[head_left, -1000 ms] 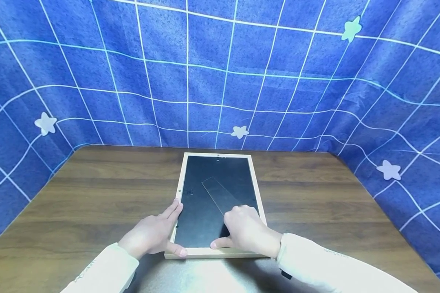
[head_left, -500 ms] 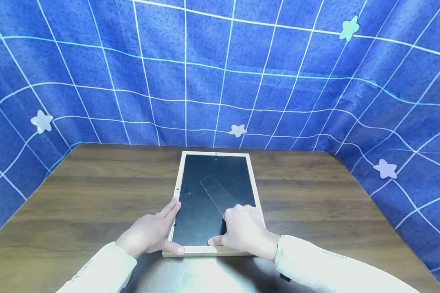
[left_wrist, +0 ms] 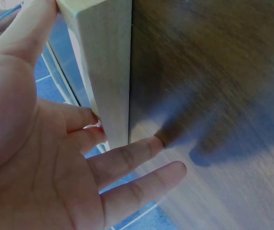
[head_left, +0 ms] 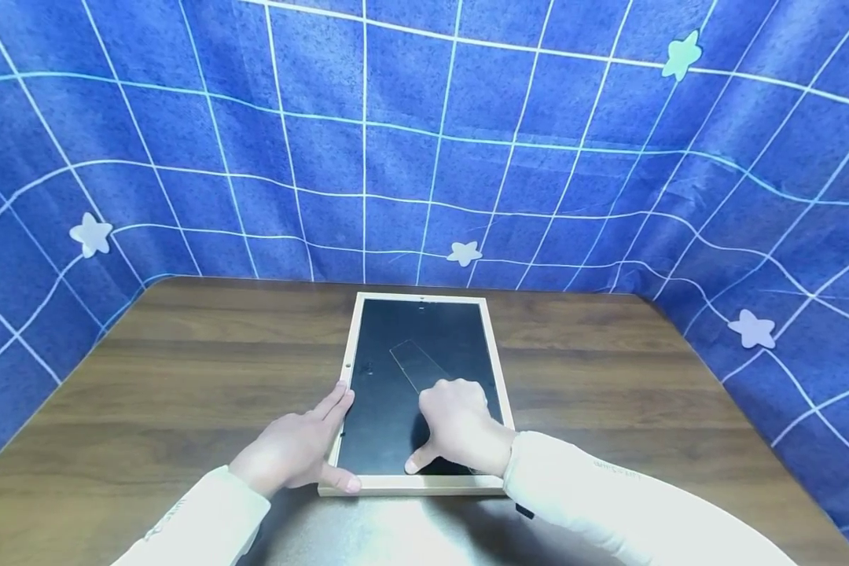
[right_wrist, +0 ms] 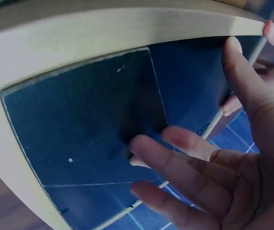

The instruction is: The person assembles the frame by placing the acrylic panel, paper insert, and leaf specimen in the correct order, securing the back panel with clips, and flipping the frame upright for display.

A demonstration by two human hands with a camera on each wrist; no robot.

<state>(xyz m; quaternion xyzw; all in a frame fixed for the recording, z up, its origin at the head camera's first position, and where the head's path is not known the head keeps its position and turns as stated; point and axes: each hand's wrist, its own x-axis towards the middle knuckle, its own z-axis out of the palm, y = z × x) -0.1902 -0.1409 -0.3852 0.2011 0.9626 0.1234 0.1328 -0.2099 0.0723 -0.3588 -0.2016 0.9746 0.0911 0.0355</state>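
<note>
A picture frame (head_left: pixel 389 485) lies face down on the table, its pale wood rim round a black backing board (head_left: pixel 453 322). A flat black stand leg (head_left: pixel 412 363) slants across the backing. Over its lower part is my right hand (head_left: pixel 461 420), thumb on the backing near the front rim. The right wrist view has these fingers loosely bent, fingertips right at the leg (right_wrist: pixel 79 129). My left hand (head_left: pixel 293 448) rests at the near left corner, thumb on the front rim and fingers along the left rim. In the left wrist view two straight fingers (left_wrist: pixel 127 160) reach past the frame's side.
A brown wood-grain table (head_left: pixel 240 346) spreads around the frame. Blue cloth (head_left: pixel 311 157) with white grid lines and several stars hangs behind and on both sides. Light glares on the table's near edge (head_left: pixel 396 534).
My right hand has shifted a little left and farther from me, its thumb moving off the front rim onto the backing. The left hand stays on the corner.
</note>
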